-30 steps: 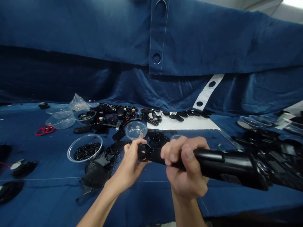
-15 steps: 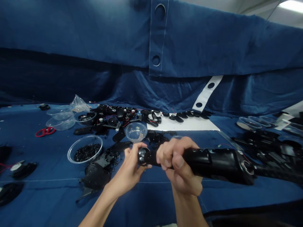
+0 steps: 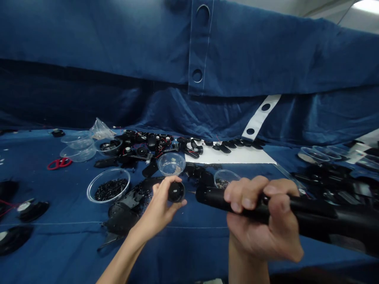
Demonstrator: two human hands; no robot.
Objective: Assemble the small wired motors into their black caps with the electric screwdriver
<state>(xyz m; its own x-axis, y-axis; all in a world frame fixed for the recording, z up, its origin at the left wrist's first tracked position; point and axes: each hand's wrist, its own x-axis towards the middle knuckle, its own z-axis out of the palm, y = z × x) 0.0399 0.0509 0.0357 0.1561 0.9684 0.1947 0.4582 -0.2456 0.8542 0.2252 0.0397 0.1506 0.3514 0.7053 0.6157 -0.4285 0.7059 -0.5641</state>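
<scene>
Black plastic in both hands here! The tube (image 3: pixel 299 211) is clenched in the right hand (image 3: pixel 260 223), fingers closed firmly around it, its narrow end pointing to nine o'clock. Across a small gap, the left hand (image 3: pixel 156 207) pinches a round knob (image 3: pixel 176 192) in its fingertips. Tube and knob line up nearly end to end, not touching, so this looks like the fitting step; closing that gap calls for squaring the knob to the tube's end.

Now the count, moving outward: three bowls close by. There's a bowl of pale bits (image 3: pixel 171 165) at twelve o'clock, a half-hidden bowl (image 3: pixel 223 177) at one o'clock, and a bowl of black bits (image 3: pixel 108 190) at nine o'clock. Farther out at ten o'clock, three more: two stacked bowls (image 3: pixel 78 148) and a bowl of dark parts (image 3: pixel 108 146). Three bowls (image 3: pixel 315 154) at two o'clock, and one pair of red scissors (image 3: pixel 59 163) at ten o'clock!
</scene>
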